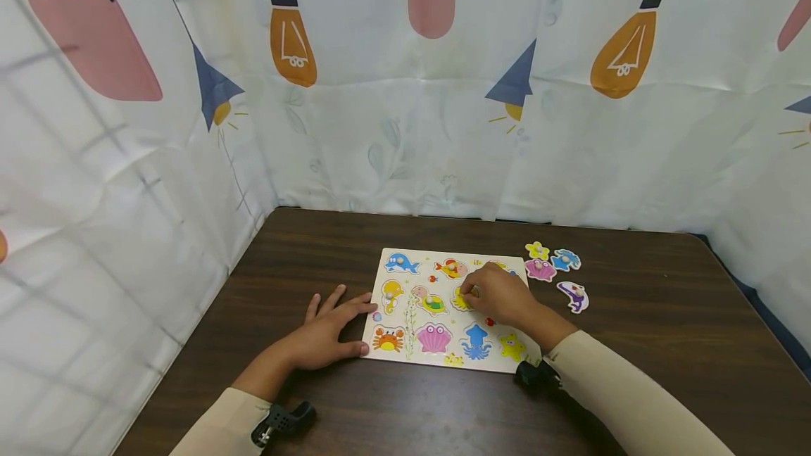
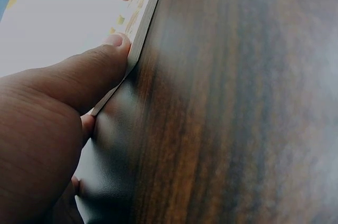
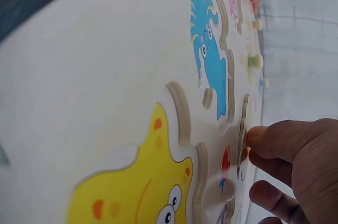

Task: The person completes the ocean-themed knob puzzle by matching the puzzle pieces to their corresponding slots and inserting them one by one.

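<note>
A wooden peg puzzle board (image 1: 496, 340) with sea-animal pictures lies flat on the table. My left hand (image 1: 323, 336) rests at its left side, fingers spread, the thumb touching the board's edge in the left wrist view. With thumb and fingers, my right hand (image 1: 500, 294) pinches a yellow puzzle piece (image 1: 460, 300) at the middle row's right; the hand partly covers it. Knobbed whale (image 1: 400, 264), fish (image 1: 451, 269), seahorse (image 1: 391, 295) and turtle (image 1: 431, 302) pieces sit in the board. The squid recess (image 3: 214, 71) and star recess (image 3: 153, 182) show printed pictures without knobs.
Right of the board lie a loose yellow piece (image 1: 537, 250), a pink shell piece (image 1: 541, 270), a blue piece (image 1: 566, 260) and a purple-and-white piece (image 1: 573, 297). The dark wooden table (image 1: 665, 343) is bordered by a patterned white curtain (image 1: 431, 160).
</note>
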`<state>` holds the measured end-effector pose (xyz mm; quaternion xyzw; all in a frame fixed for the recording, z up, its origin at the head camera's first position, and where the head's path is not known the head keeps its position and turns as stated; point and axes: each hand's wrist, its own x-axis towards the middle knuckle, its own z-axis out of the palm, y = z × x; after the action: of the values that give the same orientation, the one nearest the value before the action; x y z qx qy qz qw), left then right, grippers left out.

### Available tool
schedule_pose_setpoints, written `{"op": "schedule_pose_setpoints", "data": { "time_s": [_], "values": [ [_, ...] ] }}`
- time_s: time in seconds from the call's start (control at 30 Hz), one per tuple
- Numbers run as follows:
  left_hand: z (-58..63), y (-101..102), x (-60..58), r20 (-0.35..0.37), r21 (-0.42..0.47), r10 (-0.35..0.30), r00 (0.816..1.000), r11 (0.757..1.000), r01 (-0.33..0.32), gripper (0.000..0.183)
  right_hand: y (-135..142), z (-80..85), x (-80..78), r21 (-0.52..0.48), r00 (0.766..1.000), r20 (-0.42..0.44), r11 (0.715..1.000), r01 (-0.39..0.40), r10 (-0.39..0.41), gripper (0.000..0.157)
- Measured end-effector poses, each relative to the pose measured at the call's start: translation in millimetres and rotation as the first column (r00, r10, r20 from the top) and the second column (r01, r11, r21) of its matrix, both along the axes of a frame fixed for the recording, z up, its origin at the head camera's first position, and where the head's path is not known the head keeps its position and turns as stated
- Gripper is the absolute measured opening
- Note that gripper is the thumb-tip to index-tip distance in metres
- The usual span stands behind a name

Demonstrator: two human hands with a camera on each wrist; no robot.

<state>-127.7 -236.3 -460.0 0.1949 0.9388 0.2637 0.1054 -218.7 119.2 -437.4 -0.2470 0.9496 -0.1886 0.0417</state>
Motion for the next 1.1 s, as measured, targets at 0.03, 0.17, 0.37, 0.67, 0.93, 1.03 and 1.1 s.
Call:
{"op": "schedule_pose_setpoints", "data": {
  "time_s": [0.03,0.17,0.37,0.67,0.93,1.03,1.1],
  "values": [
    [0.0,0.0,0.0,0.0,0.0,0.0,1.0,1.0,0.0,0.07,0.1,-0.2,0.0,0.0,1.0,0.001,1.0,0.001,-0.001,0.005],
    [-0.4,-0.2,-0.2,-0.002,-0.001,-0.001,1.0,1.0,0.001,0.069,-0.5,-1.6,-0.9,0.007,1.0,0.005,1.0,0.004,-0.004,0.005],
    [-0.9,-0.8,-0.2,-0.003,0.002,0.0,1.0,1.0,0.0,0.069,-0.8,-2.3,-1.4,0.024,1.0,0.009,1.0,0.001,-0.001,0.005],
    [0.2,-0.4,-0.2,-0.001,-0.001,-0.006,1.0,1.0,0.006,0.069,16.6,-1.5,2.0,0.032,1.0,-0.014,0.999,-0.022,0.023,0.005],
    [1.9,1.0,-0.2,-0.008,-0.007,-0.008,1.0,1.0,0.008,0.069,41.4,-1.0,3.4,0.041,0.999,-0.025,0.999,-0.035,0.036,0.008],
    [2.1,1.2,0.0,-0.002,-0.005,-0.007,1.0,1.0,0.007,0.069,50.3,0.8,5.1,0.028,1.0,0.008,0.999,-0.017,0.017,0.008],
    [2.2,1.3,0.2,0.002,-0.003,-0.006,1.0,1.0,0.006,0.069,56.7,1.8,5.7,0.026,1.0,0.017,1.0,-0.009,0.008,0.01]
  ]
}}
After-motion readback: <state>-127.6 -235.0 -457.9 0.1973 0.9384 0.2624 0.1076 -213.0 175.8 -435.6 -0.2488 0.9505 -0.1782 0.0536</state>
